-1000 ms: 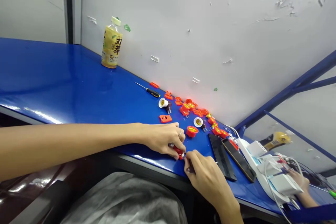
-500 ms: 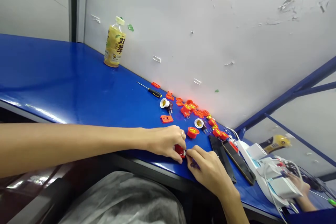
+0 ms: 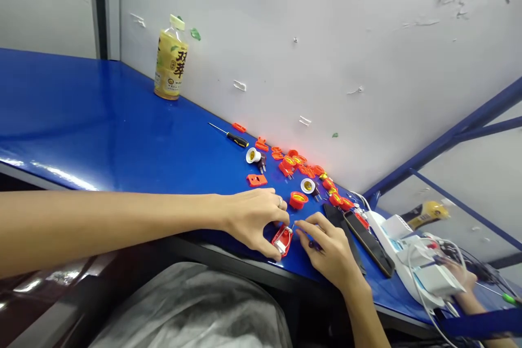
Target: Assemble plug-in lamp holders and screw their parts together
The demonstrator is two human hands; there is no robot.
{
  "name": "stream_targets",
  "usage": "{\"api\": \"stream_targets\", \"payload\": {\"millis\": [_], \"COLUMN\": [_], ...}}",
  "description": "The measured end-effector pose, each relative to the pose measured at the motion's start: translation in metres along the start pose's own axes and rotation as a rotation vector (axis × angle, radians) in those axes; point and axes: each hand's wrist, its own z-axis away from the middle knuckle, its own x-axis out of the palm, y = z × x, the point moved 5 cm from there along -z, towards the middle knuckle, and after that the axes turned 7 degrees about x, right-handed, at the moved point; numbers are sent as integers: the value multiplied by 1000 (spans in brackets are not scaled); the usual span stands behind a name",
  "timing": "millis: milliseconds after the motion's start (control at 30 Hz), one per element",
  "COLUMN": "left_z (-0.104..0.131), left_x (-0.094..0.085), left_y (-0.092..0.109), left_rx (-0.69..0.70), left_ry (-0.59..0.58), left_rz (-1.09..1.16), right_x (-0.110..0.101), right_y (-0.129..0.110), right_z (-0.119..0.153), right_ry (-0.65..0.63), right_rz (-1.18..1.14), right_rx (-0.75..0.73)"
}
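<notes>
Mid-assembly on a small red plug part (image 3: pixel 282 240), held at the near edge of the blue tabletop (image 3: pixel 101 136), just this side of the loose orange socket cap (image 3: pixel 298 199). Left hand (image 3: pixel 255 217) pinching that part between thumb and fingertips, grip narrow and closed on it, ring visible on one finger, forearm stretched in low and flat from the left across the tabletop edge. Right hand (image 3: pixel 328 247) just right of the red plug part, fingertips touching or nearly touching its upper end, curled over something small and dark; cannot tell what, nor whether that grip is truly closed on it. Wrist bent, palm down, forearm coming up from below right. Judged step: fitting or aligning a small piece at the top of the part. Next move likely calls for a steady left-hand hold and fine fingertip alignment from the right, little force. Beyond the red plug part toward the wall: heap of orange parts (image 3: pixel 302 166), two white-rimmed sockets (image 3: pixel 253 155), screwdriver (image 3: pixel 230 136). Far back from it, a drink bottle (image 3: pixel 171 60). Right of it, a dark phone (image 3: pixel 369 244) and white power strip (image 3: pixel 411 261).
</notes>
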Motion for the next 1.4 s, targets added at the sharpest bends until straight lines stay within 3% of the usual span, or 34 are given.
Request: {"api": "stream_targets", "payload": {"millis": [300, 733, 1033, 1400], "left_z": [1, -3, -4, -3], "left_x": [4, 14, 14, 11], "left_y": [-3, -15, -15, -9], "left_rx": [18, -115, -187, -115], "left_ry": [5, -27, -81, -94], "left_rz": [23, 329, 399, 280], "right_x": [3, -4, -1, 2], "right_y": [-5, -19, -15, -17], "right_z": [3, -2, -2, -12], "right_ry": [1, -52, -103, -138], "right_rz": [-120, 167, 139, 115], "right_rx": [47, -221, -238, -313]}}
